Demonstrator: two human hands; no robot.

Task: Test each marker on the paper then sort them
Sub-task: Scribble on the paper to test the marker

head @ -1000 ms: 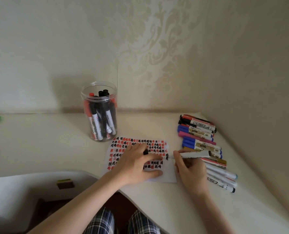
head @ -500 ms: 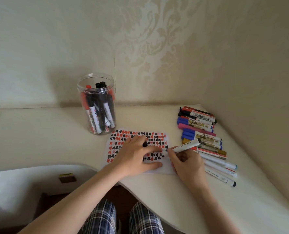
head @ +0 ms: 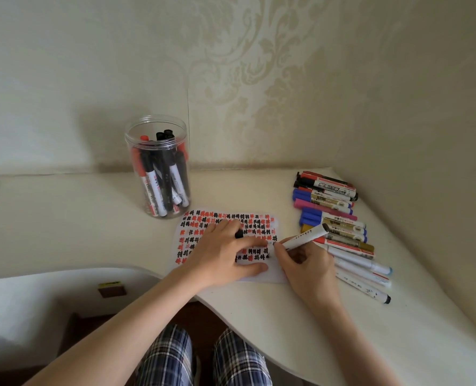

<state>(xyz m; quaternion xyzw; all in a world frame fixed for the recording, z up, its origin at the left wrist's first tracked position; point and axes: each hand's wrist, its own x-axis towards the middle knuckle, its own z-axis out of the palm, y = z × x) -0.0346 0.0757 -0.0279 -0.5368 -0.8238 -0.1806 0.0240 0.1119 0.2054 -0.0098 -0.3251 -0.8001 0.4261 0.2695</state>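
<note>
Cream surface [head: 64, 224], wallpapered corner. White marker [head: 305, 237] pinched in right hand [head: 309, 270], now tilted tip-down onto paper [head: 270, 274]: test stroke starting. Left hand [head: 223, 254] flat on paper, black cap [head: 239, 234] under fingers. Untested markers [head: 340, 227] right of grip; jar [head: 159, 168] far left.

Home room — damask wallpaper [head: 259, 65], cream desk [head: 64, 218], marker jar [head: 159, 168]

clear glossy plastic jar [head: 159, 168], matt paper [head: 262, 274].
</note>
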